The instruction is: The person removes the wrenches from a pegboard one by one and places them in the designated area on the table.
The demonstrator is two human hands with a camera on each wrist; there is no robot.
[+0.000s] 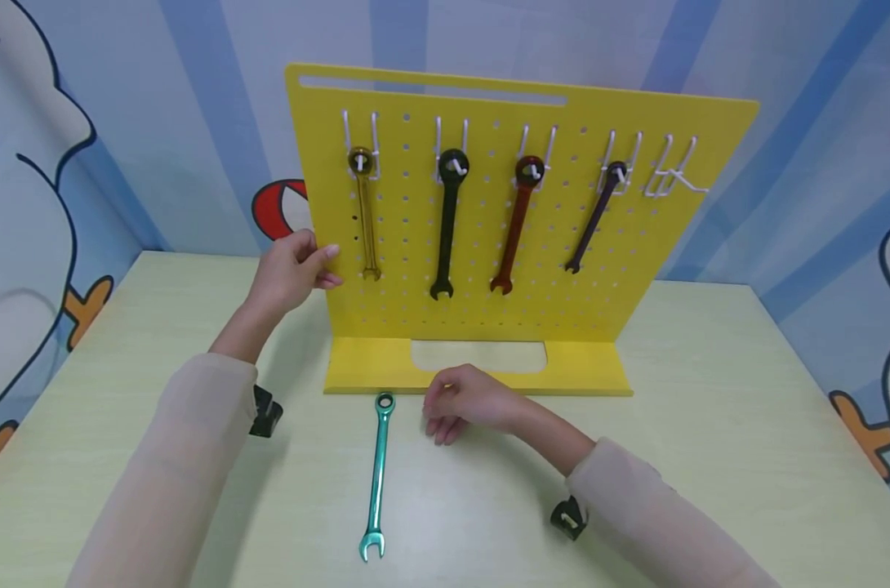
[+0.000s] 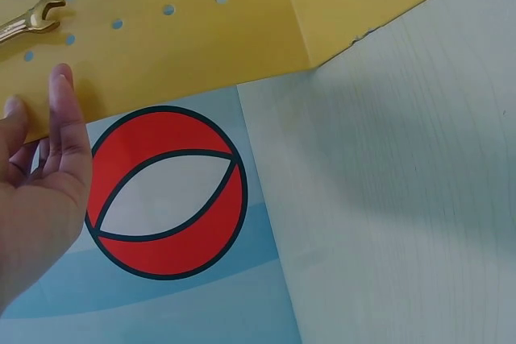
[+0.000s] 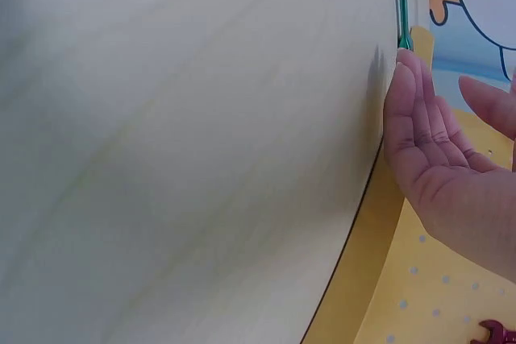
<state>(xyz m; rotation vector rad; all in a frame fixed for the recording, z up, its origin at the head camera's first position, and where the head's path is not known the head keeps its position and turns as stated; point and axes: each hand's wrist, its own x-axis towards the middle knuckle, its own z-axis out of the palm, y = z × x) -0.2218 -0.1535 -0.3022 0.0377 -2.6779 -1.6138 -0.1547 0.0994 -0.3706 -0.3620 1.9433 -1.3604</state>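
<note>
A yellow pegboard stand (image 1: 562,302) stands upright on the table. On its hooks hang a gold wrench (image 1: 365,214), a black wrench (image 1: 448,220), a red wrench (image 1: 517,220) and a small dark wrench (image 1: 595,214). My left hand (image 1: 292,269) rests with straight fingers against the board's left edge (image 2: 97,78), near the gold wrench's end (image 2: 28,20). A teal wrench (image 1: 378,474) lies flat on the table in front of the stand. My right hand (image 1: 465,402) hovers loosely open just to its right, holding nothing; its fingers (image 3: 415,118) nearly touch the teal wrench's (image 3: 400,6) ring end.
One white double hook (image 1: 673,175) at the board's far right carries nothing. The pale table (image 1: 746,425) is ringed by blue cartoon walls, with a red-and-white ball picture (image 2: 165,191) behind the board's left edge. Black wrist-camera mounts (image 1: 265,411) sit on both sleeves.
</note>
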